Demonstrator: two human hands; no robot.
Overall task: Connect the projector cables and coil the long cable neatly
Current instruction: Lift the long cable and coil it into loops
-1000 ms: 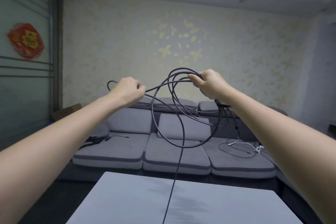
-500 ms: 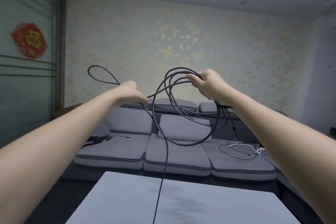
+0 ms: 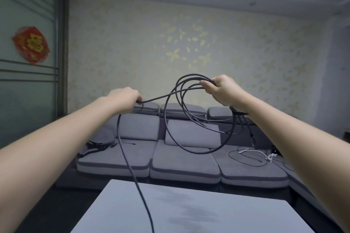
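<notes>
A long dark braided cable (image 3: 166, 119) hangs in several loops in the air in front of me. My right hand (image 3: 220, 90) grips the top of the loops, held out at chest height. My left hand (image 3: 124, 100) grips the free strand a little to the left and lower. From the left hand the strand runs taut to the coil on one side and drops on the other side across the white table (image 3: 208, 212) and out of the bottom of the view. No projector is in view.
A grey sofa (image 3: 181, 164) stands against the far wall behind the table. Loose cables, one white (image 3: 251, 154), lie on its right seat, and a dark strap bundle (image 3: 96, 146) lies on its left seat. A glass door (image 3: 28, 73) is at the left.
The loop that stood out to the left of my left hand is gone. The hanging strand now drops from the left hand, further left than before. The right hand has kept its grip.
</notes>
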